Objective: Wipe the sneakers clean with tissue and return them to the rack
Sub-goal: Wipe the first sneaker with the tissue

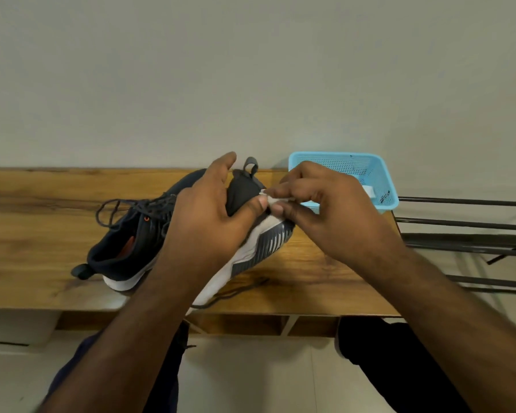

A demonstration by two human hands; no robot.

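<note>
Two dark navy sneakers with white soles lie on the wooden table (pixel 42 228). One sneaker (pixel 122 245) rests on its sole at the left, laces loose. My left hand (pixel 212 225) grips the other sneaker (pixel 251 245), which is tipped up with its heel and pull loop at the top. My right hand (pixel 325 213) pinches a small white tissue (pixel 270 199) against that sneaker's heel, just beside my left thumb. Most of the tissue is hidden under my fingers.
A light blue perforated plastic basket (pixel 355 171) stands at the table's back right, behind my right hand. A black metal bar rack (pixel 465 225) extends to the right of the table. A plain wall runs behind the table. My legs show below the table's front edge.
</note>
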